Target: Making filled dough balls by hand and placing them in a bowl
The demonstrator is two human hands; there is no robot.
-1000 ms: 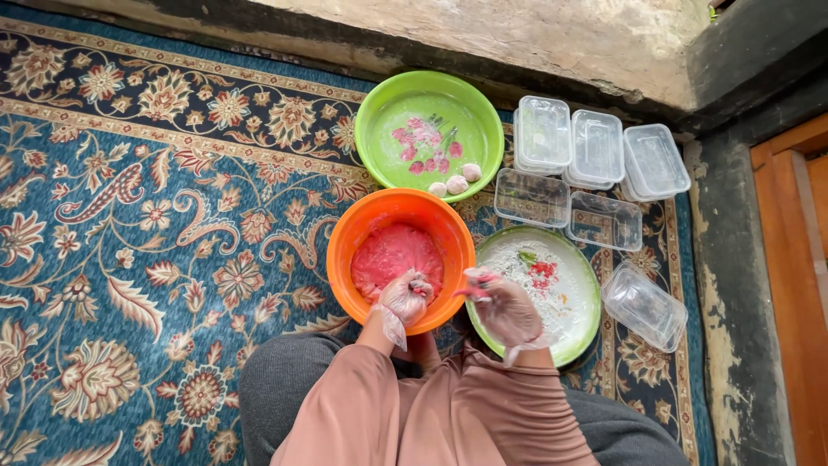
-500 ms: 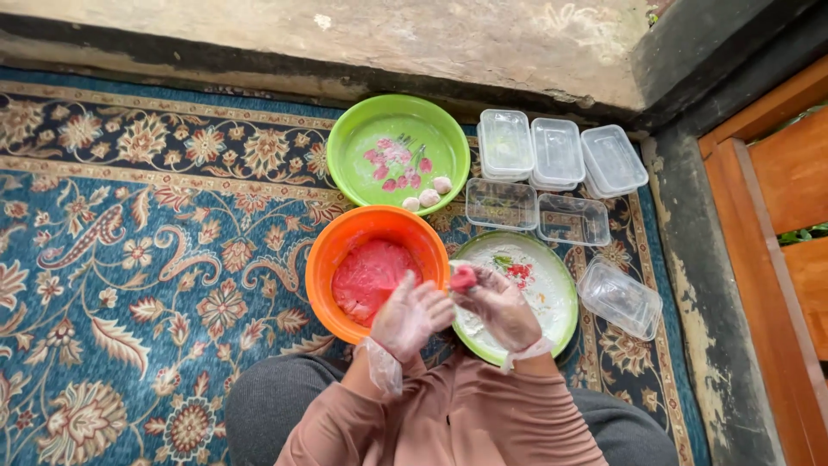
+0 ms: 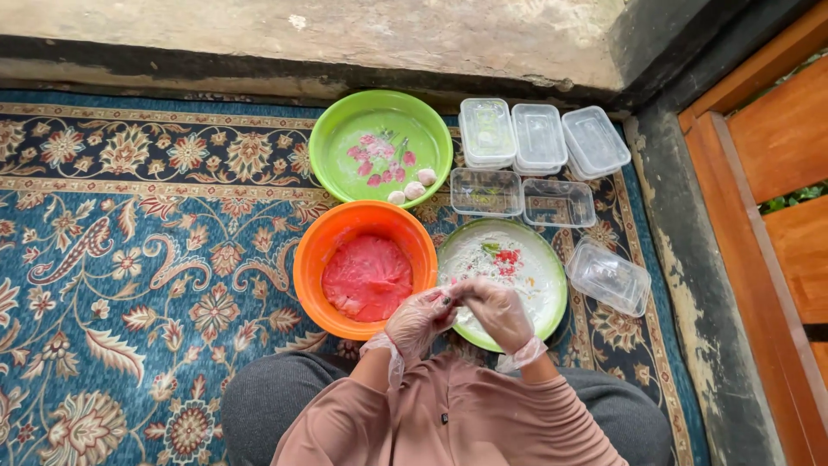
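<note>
A large blue carpet point(image 3: 129, 259) with flower patterns covers the floor. On it stands an orange bowl point(image 3: 312, 259) with a soft pink-red dough point(image 3: 367, 278) that lies flat at the bottom. Behind it is a green bowl point(image 3: 332, 142) with some small pale balls point(image 3: 415, 189) near its front edge. To the right lies a green-rimmed plate point(image 3: 552, 285), white with flour, and around it are several clear plastic boxes point(image 3: 539, 136). The left hand point(image 3: 417, 319) and the right hand point(image 3: 497, 312), both in thin transparent gloves, meet with the fingertips over the left edge of the plate. The fingers are curled narrowly together; whether they hold a piece of dough, I cannot tell.
</note>
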